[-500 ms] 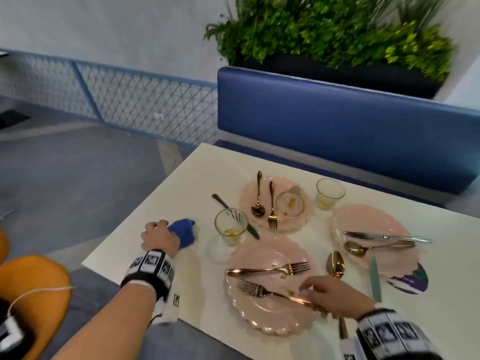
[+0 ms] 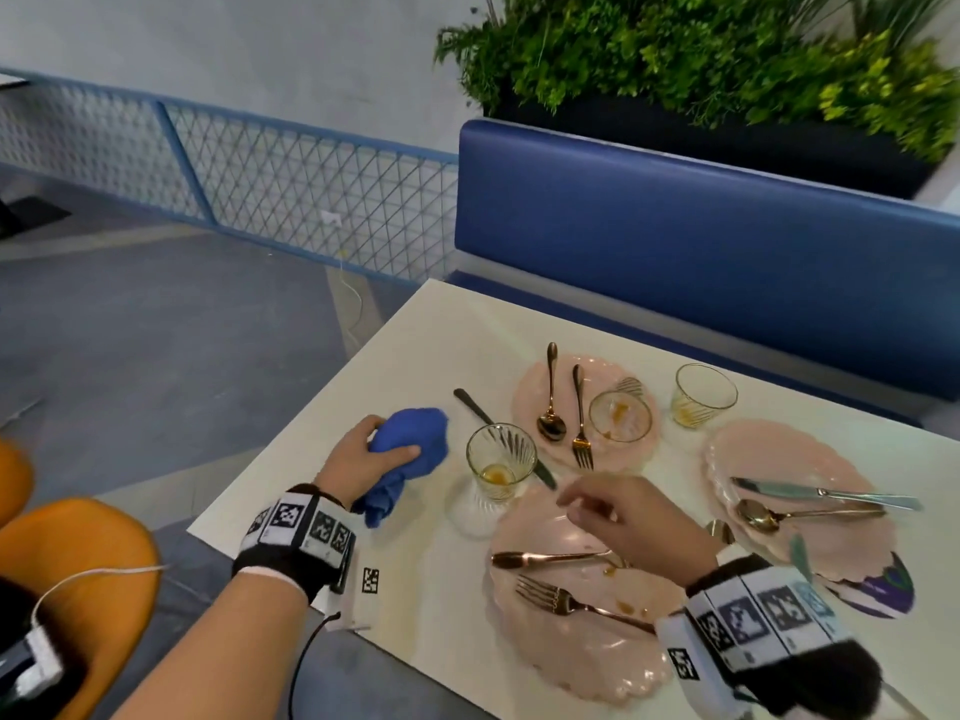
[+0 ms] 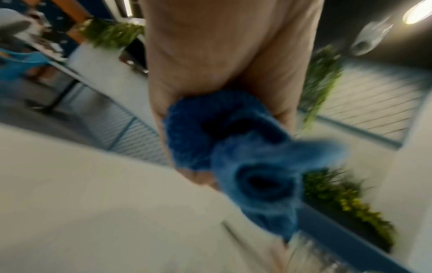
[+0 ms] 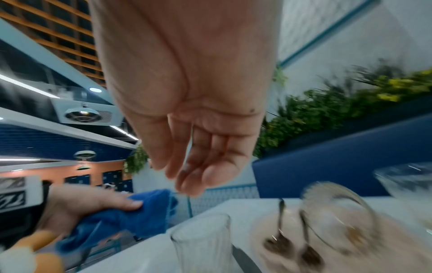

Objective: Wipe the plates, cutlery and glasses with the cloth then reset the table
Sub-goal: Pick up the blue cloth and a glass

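My left hand grips the bunched blue cloth, lifted a little above the white table; the left wrist view shows the cloth filling my curled fingers. My right hand hovers empty, fingers relaxed, over the near pink plate, just right of a ribbed glass with an orange residue. That plate carries two forks. The far plate holds a spoon, a fork and a glass lying on its side. The right plate holds a knife and a spoon.
A second upright glass stands at the back. A dark-handled knife lies behind the ribbed glass. A blue bench with a planter runs behind the table. Orange chairs stand at the left, beside the table's near-left edge.
My left hand has lifted the blue cloth off the table and turned it up. My right hand has left the fork on the near plate and risen toward the ribbed glass.
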